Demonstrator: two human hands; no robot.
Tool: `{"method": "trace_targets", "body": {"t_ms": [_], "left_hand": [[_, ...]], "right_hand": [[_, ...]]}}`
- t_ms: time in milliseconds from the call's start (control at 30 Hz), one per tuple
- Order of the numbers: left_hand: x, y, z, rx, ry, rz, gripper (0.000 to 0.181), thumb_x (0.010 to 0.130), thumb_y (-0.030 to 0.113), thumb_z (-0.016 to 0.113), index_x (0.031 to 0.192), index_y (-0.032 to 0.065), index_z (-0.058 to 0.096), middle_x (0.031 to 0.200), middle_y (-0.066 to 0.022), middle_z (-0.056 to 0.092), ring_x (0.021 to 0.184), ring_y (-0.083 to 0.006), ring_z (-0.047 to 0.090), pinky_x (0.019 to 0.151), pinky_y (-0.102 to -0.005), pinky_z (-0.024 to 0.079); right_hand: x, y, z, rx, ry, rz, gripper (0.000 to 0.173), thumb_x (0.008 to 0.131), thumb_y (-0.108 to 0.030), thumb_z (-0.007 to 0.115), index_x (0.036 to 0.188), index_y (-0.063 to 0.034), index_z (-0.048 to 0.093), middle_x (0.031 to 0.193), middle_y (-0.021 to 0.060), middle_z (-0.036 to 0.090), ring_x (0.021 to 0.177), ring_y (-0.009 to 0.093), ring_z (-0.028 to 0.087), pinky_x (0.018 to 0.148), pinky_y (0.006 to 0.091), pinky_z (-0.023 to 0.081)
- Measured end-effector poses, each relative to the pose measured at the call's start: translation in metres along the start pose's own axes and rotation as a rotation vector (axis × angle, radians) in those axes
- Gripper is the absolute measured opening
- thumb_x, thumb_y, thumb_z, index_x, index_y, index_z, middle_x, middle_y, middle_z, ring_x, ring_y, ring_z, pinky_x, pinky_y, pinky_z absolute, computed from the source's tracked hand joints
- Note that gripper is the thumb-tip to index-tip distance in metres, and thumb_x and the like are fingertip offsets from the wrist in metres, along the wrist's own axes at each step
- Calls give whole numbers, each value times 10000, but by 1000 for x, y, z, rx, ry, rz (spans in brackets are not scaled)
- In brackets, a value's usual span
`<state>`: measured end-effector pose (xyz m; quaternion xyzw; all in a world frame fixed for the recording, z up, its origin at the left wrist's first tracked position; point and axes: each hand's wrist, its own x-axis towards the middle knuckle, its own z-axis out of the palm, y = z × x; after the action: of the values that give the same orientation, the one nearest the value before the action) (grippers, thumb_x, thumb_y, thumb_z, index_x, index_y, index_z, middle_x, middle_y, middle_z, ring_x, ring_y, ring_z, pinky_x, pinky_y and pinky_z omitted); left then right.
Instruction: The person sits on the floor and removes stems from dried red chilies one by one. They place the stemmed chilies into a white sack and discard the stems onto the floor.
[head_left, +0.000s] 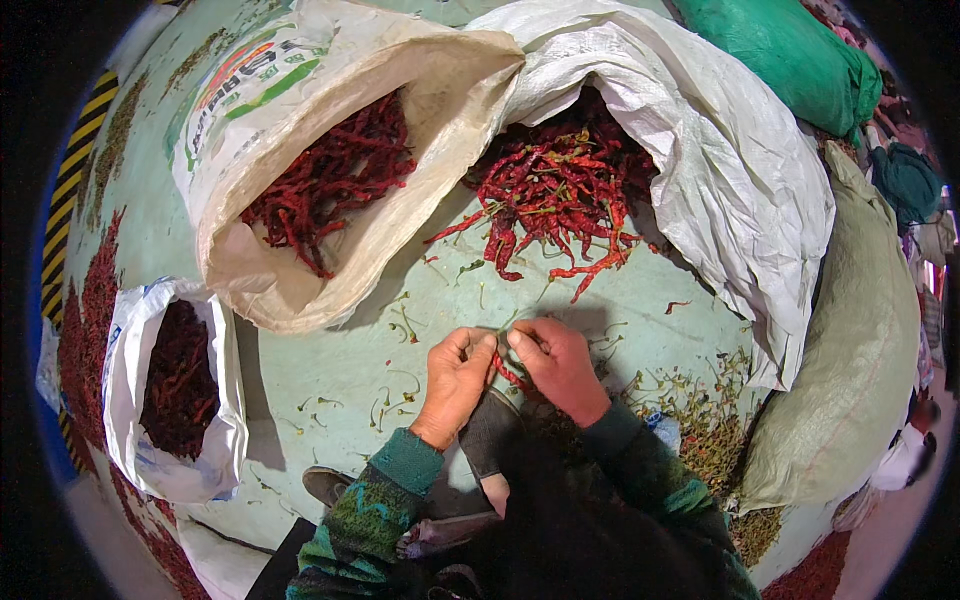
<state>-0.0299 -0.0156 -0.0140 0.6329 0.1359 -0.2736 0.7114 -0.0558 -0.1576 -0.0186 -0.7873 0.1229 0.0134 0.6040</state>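
Observation:
Low in front of my body, my left hand (455, 379) pinches a wrinkled red chili pepper (510, 371) near its top between thumb and fingers. The pepper's green stem (508, 322) points up and away between my hands. Close beside it, my right hand (562, 367) has its fingers curled and its thumb tip by the stem; whether it grips the stem is hard to tell. Beyond my hands, a heap of stemmed red chilies (559, 187) spills from the mouth of a white woven sack (712, 142) onto the pale green floor (315, 360).
An open cream-lined sack (442, 150) holds dark red chilies (337, 180) at the upper left. A smaller white bag (232, 397) of chilies stands left. Plucked stems (697, 420) litter the right. Full sacks, one grey-green (832, 360) and one green (787, 60), line the right side.

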Motion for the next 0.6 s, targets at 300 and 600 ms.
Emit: {"method": "trace_targets", "body": {"t_ms": [300, 600], "left_hand": [[-28, -1, -3, -127, -202, -190, 125, 901, 137, 543, 833, 35, 568, 674, -11, 567, 505, -49, 425, 447, -191, 330], [-41, -15, -11, 269, -516, -8, 84, 888, 99, 554, 841, 30, 561, 718, 16, 547, 651, -66, 485, 596, -235, 427]], "right_hand": [[-13, -13, 2, 699, -80, 445, 126, 853, -114, 587, 902, -3, 621, 698, -29, 551, 553, 4, 391, 474, 180, 295], [-24, 39, -21, -140, -254, -39, 144, 848, -167, 555, 767, -55, 595, 628, 83, 511, 570, 175, 492, 530, 333, 406]]}}
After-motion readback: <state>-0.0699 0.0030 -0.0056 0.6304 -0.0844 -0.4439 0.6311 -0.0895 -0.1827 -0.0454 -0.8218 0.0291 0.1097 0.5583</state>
